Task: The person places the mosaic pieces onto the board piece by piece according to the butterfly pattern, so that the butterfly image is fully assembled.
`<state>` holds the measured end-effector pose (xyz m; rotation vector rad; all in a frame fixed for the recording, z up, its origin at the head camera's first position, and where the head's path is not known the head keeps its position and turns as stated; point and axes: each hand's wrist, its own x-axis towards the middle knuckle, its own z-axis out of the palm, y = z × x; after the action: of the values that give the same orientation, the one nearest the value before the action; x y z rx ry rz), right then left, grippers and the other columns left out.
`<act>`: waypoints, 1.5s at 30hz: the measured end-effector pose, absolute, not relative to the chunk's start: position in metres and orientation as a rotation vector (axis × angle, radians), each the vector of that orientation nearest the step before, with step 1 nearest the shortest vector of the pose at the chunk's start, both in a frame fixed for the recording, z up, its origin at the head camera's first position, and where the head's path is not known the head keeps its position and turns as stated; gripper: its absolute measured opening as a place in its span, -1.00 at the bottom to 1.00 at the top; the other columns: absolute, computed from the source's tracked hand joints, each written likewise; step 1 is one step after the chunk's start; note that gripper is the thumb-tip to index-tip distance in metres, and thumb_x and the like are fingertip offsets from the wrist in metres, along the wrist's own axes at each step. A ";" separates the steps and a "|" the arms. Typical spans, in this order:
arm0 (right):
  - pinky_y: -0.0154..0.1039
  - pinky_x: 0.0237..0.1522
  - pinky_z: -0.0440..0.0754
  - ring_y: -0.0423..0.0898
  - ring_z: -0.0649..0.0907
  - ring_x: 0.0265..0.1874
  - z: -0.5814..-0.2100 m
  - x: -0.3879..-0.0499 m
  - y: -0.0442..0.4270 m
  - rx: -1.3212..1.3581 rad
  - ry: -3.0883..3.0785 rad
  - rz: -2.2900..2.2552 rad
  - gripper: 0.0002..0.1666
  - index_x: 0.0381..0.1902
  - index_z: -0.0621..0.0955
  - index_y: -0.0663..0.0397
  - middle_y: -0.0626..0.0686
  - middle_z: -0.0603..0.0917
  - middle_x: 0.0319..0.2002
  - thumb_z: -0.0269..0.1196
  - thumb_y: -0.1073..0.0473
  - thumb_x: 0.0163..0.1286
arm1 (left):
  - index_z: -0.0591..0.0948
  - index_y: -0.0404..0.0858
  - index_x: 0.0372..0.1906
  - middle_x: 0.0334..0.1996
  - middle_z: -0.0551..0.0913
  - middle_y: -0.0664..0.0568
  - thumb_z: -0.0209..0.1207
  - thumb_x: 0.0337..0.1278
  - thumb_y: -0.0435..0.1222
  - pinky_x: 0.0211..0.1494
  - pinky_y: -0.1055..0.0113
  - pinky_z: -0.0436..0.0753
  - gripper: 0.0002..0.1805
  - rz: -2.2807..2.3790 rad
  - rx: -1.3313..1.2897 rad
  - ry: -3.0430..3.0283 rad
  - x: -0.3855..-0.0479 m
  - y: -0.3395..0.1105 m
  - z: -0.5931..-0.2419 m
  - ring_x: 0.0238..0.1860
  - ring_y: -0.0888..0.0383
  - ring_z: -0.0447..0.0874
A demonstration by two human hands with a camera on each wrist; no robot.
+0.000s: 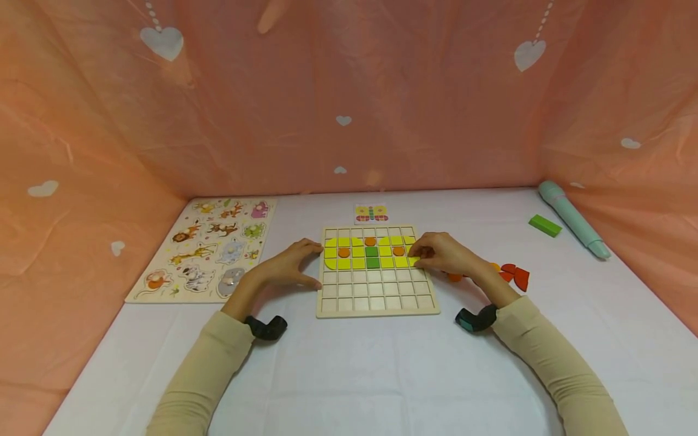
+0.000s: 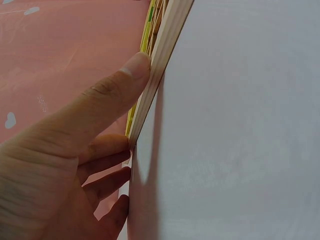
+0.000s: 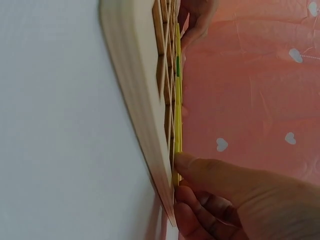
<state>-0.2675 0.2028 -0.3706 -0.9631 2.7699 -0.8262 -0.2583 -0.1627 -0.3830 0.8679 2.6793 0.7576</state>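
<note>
Right hand (image 1: 443, 252) nearer, fingers pinching flat yellow tile (image 1: 412, 261) at right edge of pale wooden grid board (image 1: 377, 290). Left hand (image 1: 283, 264), fingers apart, touches opposite edge.

A: What's the left hand (image 2: 65, 135) doing?
B: Touching the board (image 2: 169, 50). Thumb (image 2: 112, 95) is resting on its edge, index tip is meeting it lower down.
A: Board itself?
B: Appearing nearly edge-on. Yellow pieces (image 2: 146, 35) are showing on its face, green bit (image 2: 151, 14) among them.
A: Around it?
B: White cloth (image 2: 240, 125) is filling the right, catching a shadow (image 2: 151, 160). Pink curtain (image 2: 65, 55) with white hearts (image 2: 10, 120) is hanging at left.
</note>
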 end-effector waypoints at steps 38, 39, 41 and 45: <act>-0.12 0.00 0.49 0.01 0.44 -0.11 -0.374 -0.264 0.276 -0.897 2.545 -0.900 -0.71 -0.06 0.62 0.07 0.09 0.51 -0.06 0.24 0.34 0.25 | 0.29 -0.37 0.31 0.27 0.28 -0.18 0.42 -0.18 -0.04 0.43 0.04 0.08 -0.06 0.771 0.863 2.665 -0.255 -0.163 -0.381 0.34 -0.08 0.15; -0.13 -0.01 0.50 0.01 0.45 -0.12 -0.374 -0.264 0.276 -0.905 2.554 -0.896 -0.72 -0.07 0.63 0.07 0.08 0.52 -0.07 0.25 0.33 0.25 | 0.29 -0.37 0.31 0.27 0.28 -0.18 0.41 -0.18 -0.05 0.43 0.03 0.08 -0.07 0.772 0.865 2.666 -0.255 -0.162 -0.381 0.34 -0.09 0.15; -0.11 -0.01 0.51 0.01 0.48 -0.12 -0.374 -0.264 0.275 -0.914 2.569 -0.898 -0.75 -0.10 0.63 0.10 0.09 0.53 -0.10 0.25 0.33 0.24 | 0.29 -0.38 0.31 0.27 0.28 -0.18 0.41 -0.18 -0.06 0.43 0.03 0.08 -0.07 0.775 0.869 2.665 -0.255 -0.162 -0.380 0.34 -0.09 0.15; -0.06 0.00 0.53 0.01 0.53 -0.12 -0.372 -0.263 0.273 -0.908 2.594 -0.887 -0.77 -0.12 0.63 0.13 0.08 0.56 -0.14 0.26 0.31 0.24 | 0.30 -0.38 0.30 0.26 0.29 -0.18 0.42 -0.17 -0.07 0.43 0.04 0.08 -0.08 0.769 0.872 2.666 -0.255 -0.162 -0.379 0.34 -0.08 0.16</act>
<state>-0.2628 0.2735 -0.3724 -0.9083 2.5937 -0.8875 -0.2549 -0.1617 -0.3789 0.8719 2.6657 0.7691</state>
